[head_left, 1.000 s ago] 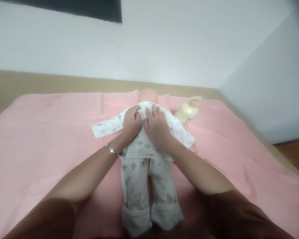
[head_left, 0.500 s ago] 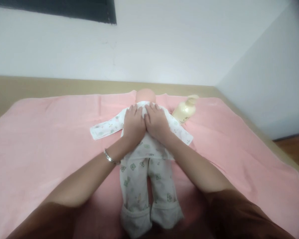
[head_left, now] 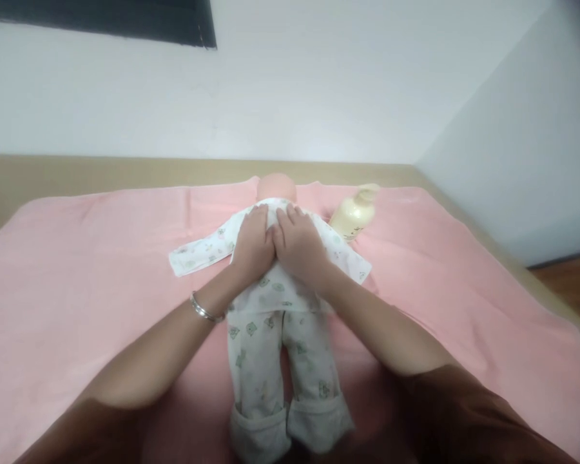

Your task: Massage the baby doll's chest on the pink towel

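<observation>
A baby doll [head_left: 276,187] lies with its head toward the wall, its face not visible. It wears a white long-sleeved top [head_left: 275,296] with small green prints and matching trousers [head_left: 258,374] with turned-up cuffs. My left hand [head_left: 254,241] rests flat on the upper part of the top, fingers pointing to the head. Beside it my right hand [head_left: 300,243] lies flat too, and the two thumbs meet in the middle. Neither hand grips anything. A silver bangle [head_left: 203,309] circles my left wrist.
Under the doll spreads a pink cloth [head_left: 101,277] over a tan surface [head_left: 77,171]. A cream pump bottle [head_left: 355,214] leans or lies by the doll's right-hand sleeve. A white wall [head_left: 319,90] rises behind, with a dark panel [head_left: 125,22] at upper left.
The whole view has shifted slightly, so doll and hands appear a little further left. Both hands stay on the doll's top, with hardly any change in their pose.
</observation>
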{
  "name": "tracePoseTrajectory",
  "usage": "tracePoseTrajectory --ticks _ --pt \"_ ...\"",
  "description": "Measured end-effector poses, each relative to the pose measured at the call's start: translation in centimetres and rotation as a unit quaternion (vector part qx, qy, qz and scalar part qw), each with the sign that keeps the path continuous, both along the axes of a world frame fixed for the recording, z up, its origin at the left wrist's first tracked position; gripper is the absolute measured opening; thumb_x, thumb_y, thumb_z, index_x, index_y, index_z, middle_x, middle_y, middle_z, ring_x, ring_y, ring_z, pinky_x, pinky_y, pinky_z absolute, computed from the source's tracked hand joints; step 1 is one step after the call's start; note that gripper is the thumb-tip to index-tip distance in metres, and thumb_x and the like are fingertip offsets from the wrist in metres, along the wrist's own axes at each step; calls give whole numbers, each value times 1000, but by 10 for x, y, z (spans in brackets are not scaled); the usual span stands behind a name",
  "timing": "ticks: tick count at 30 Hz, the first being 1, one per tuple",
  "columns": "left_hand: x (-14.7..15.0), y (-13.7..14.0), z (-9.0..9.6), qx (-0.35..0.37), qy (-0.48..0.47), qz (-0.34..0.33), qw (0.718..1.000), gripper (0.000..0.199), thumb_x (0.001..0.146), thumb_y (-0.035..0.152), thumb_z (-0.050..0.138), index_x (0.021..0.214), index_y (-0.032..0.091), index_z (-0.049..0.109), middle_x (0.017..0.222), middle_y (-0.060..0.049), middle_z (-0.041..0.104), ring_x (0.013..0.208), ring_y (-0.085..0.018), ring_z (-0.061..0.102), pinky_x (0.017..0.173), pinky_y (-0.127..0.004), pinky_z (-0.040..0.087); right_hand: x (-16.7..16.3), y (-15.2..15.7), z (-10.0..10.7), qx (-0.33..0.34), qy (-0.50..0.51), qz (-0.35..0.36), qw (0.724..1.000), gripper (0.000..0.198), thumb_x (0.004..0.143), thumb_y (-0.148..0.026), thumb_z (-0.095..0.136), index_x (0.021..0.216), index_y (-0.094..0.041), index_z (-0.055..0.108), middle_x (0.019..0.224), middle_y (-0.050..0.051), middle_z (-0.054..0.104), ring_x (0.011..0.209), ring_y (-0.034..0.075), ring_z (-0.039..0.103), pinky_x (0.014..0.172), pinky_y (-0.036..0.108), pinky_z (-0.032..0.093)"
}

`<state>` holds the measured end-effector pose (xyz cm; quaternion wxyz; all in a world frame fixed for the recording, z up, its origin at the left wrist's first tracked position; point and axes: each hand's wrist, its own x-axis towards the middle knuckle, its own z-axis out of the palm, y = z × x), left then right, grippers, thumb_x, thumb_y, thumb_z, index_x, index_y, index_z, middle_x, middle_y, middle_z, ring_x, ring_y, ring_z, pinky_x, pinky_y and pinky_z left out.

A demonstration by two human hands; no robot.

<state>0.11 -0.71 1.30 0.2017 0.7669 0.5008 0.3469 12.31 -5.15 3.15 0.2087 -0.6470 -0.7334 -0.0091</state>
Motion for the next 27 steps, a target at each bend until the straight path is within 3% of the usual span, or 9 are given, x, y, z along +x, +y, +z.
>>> tracePoseTrajectory --ticks 4,7,10,13,17,22,27 --pt "-9 12 -4 -53 -69 58 994 50 93 34 43 136 12 56 142 -16 60 132 -29 56 118 -51 43 -17 -21 0 24 -41 51 998 54 103 -27 33 151 -4 43 158 20 41 149 41 32 124 57 27" --pt "-10 13 -5 -43 -67 80 994 45 94 32 41 130 14 61 138 -13 63 130 -28 58 117 -49 44 -19 -21 0 18 -25 59 998 54 100 -24 37 150 -5 45 159 17 41 151 42 28 125 57 25" --pt "-3 2 -4 15 12 60 998 47 95 24 35 131 11 61 147 -16 56 143 -30 46 125 -53 34 -7 -5 -2 22 17 26 999 51 98 -22 37 145 -5 50 160 19 38 152 39 27 124 55 28" --pt "5 -15 -2 62 67 18 996 50 95 19 31 136 6 57 155 -18 48 153 -32 33 128 -58 25 13 18 -4 12 47 17 999 50 99 -25 36 142 -5 52 155 21 45 147 37 36 121 54 31" --pt "9 -22 2 65 36 -29 997 52 93 18 34 141 11 52 155 -13 49 151 -26 37 129 -54 27 27 30 -3 -18 52 12 998 48 101 -31 37 138 -6 54 151 20 50 143 37 42 118 54 35" --pt "-5 2 3 -24 -27 47 998 50 92 27 40 138 13 57 147 -14 57 139 -28 53 122 -50 40 1 -4 3 -8 -38 2 999 56 104 -31 33 151 -2 40 157 25 40 146 41 38 120 58 31" --pt "-10 13 0 -30 1 53 998 51 95 29 37 139 10 57 154 -15 50 147 -29 43 126 -53 33 -17 -23 5 -21 -54 35 998 56 102 -28 37 153 -4 39 161 26 33 151 44 28 122 58 27"
